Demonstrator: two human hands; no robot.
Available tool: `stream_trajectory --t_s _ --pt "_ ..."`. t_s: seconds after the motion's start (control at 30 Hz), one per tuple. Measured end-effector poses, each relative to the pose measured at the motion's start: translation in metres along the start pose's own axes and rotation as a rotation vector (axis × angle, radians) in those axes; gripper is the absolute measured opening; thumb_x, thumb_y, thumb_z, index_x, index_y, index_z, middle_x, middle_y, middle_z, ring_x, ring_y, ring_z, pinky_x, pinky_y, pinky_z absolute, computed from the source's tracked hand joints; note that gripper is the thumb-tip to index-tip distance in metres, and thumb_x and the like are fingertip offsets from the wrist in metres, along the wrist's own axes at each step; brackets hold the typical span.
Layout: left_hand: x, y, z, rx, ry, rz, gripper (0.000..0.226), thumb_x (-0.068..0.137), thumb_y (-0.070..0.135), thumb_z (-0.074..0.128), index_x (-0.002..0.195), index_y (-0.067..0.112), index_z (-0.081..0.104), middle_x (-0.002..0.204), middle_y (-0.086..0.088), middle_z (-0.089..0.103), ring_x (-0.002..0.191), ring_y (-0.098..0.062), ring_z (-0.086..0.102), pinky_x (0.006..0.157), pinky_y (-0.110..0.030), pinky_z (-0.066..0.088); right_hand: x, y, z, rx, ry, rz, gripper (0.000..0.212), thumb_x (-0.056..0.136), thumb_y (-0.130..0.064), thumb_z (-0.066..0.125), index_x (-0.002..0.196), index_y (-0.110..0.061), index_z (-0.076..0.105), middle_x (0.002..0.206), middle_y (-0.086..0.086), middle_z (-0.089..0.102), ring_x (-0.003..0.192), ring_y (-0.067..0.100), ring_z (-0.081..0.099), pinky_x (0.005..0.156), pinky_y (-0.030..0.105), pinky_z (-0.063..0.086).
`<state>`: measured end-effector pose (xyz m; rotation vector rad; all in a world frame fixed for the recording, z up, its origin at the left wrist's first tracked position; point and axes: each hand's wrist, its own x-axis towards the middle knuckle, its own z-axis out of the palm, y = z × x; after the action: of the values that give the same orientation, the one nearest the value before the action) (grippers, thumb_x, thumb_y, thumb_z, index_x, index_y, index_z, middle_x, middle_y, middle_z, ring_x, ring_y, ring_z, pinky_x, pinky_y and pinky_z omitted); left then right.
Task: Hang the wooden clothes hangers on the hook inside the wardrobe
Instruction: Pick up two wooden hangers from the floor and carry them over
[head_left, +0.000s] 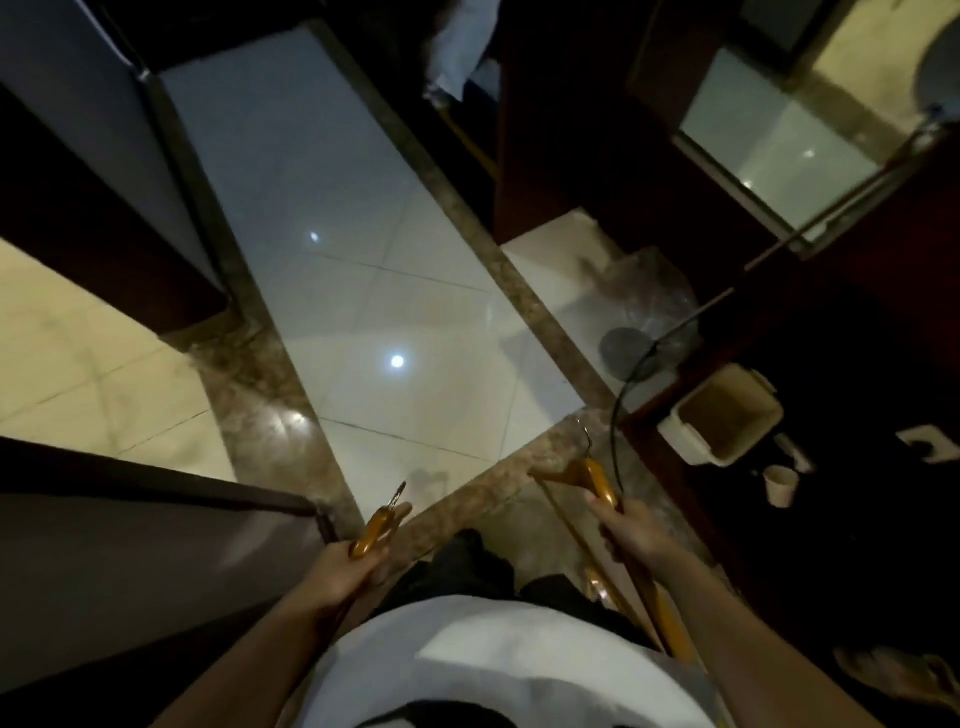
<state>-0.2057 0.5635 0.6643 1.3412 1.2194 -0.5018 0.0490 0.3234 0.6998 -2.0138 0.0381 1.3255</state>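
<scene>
My left hand (347, 570) grips a wooden clothes hanger (375, 530) low in the view; its metal hook (397, 493) points forward over the floor. My right hand (631, 535) grips another wooden hanger (597, 475) by its shoulder, with its metal hook (586, 439) up and its lower bar running back past my wrist. More orange hanger wood (670, 623) shows below that hand. Both hands are held in front of my body. I cannot make out the wardrobe's hook.
A glossy tiled floor (363, 312) with a brown marble border runs ahead. Dark wooden furniture stands at the left (78, 208) and right (571, 156). A cream bin (727, 410) and a paper cup (779, 483) sit on the right, beside a black cable (623, 384).
</scene>
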Motion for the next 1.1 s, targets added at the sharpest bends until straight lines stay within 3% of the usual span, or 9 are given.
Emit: stream_trajectory --t_s 0.23,0.33,0.43,0.5,0.57,0.67,0.8,1.0,1.1 --pt "0.014 -0.005 -0.034 -0.141 0.075 -0.147 0.026 0.090 0.022 0.057 0.100 -0.001 0.062 0.101 -0.029 0.064 0.095 -0.042 0.062 0.084 -0.045 0.052 0.044 -0.086 0.006 -0.119 -0.073 -0.086 0.025 0.094 -0.034 0.047 0.082 -0.013 0.055 0.063 0.001 0.048 0.058 0.015 0.048 0.058 0.025 0.043" --pt "0.023 0.009 -0.037 -0.155 0.095 -0.174 0.026 0.091 0.025 0.056 0.096 0.000 0.062 0.089 -0.020 0.062 0.082 -0.031 0.060 0.075 -0.037 0.050 0.064 -0.106 0.003 -0.178 -0.090 -0.073 0.025 0.093 -0.037 0.047 0.088 -0.013 0.055 0.067 0.003 0.048 0.063 0.018 0.049 0.060 0.027 0.043" --pt "0.038 0.034 -0.038 -0.176 0.126 -0.174 0.025 0.091 0.027 0.055 0.094 0.003 0.062 0.088 -0.017 0.062 0.083 -0.029 0.060 0.076 -0.036 0.049 0.085 -0.121 -0.004 -0.227 -0.092 -0.052 0.024 0.092 -0.037 0.048 0.092 -0.015 0.056 0.071 0.009 0.054 0.068 0.024 0.055 0.067 0.036 0.047" --pt "0.051 0.058 -0.040 -0.187 0.136 -0.176 0.026 0.092 0.026 0.054 0.097 0.002 0.062 0.089 -0.017 0.062 0.082 -0.028 0.060 0.074 -0.034 0.050 0.103 -0.129 -0.013 -0.252 -0.084 0.002 0.029 0.093 -0.033 0.049 0.108 -0.009 0.057 0.096 0.027 0.063 0.092 0.043 0.062 0.085 0.048 0.051" --pt "0.063 0.085 -0.043 -0.186 0.142 -0.178 0.027 0.092 0.026 0.053 0.098 0.001 0.062 0.087 -0.016 0.061 0.077 -0.024 0.058 0.068 -0.029 0.049 0.120 -0.136 -0.027 -0.270 -0.079 0.048 0.037 0.092 -0.035 0.051 0.117 -0.008 0.054 0.117 0.033 0.056 0.110 0.048 0.055 0.098 0.053 0.045" --pt "0.086 0.135 -0.050 -0.184 0.186 -0.158 0.032 0.091 0.028 0.055 0.098 -0.003 0.062 0.083 -0.016 0.062 0.071 -0.024 0.058 0.067 -0.031 0.049 0.157 -0.149 -0.054 -0.311 -0.058 0.119 0.049 0.085 -0.047 0.057 0.121 -0.013 0.055 0.115 0.016 0.060 0.100 0.029 0.060 0.091 0.044 0.051" --pt "0.109 0.211 -0.065 -0.160 0.222 -0.116 0.026 0.092 0.032 0.054 0.093 0.006 0.057 0.073 -0.007 0.058 0.063 -0.017 0.055 0.059 -0.025 0.047 0.185 -0.198 -0.077 -0.357 -0.045 0.176 0.042 0.089 -0.039 0.054 0.114 -0.005 0.056 0.084 0.008 0.057 0.071 0.019 0.054 0.062 0.028 0.044" --pt "0.132 0.273 -0.096 -0.219 0.285 -0.035 0.018 0.093 0.032 0.051 0.092 0.014 0.055 0.079 -0.009 0.060 0.067 -0.017 0.056 0.062 -0.026 0.048 0.241 -0.278 -0.082 -0.373 -0.091 0.131 0.036 0.090 -0.042 0.053 0.117 -0.018 0.052 0.110 0.011 0.056 0.101 0.027 0.056 0.073 0.033 0.046" --pt "0.146 0.279 -0.114 -0.243 0.299 -0.069 0.015 0.092 0.031 0.053 0.090 0.017 0.054 0.078 -0.009 0.060 0.067 -0.018 0.056 0.064 -0.029 0.049 0.276 -0.333 -0.068 -0.425 -0.112 0.056 0.027 0.086 -0.042 0.057 0.095 -0.016 0.055 0.087 0.007 0.055 0.078 0.021 0.055 0.072 0.035 0.045"
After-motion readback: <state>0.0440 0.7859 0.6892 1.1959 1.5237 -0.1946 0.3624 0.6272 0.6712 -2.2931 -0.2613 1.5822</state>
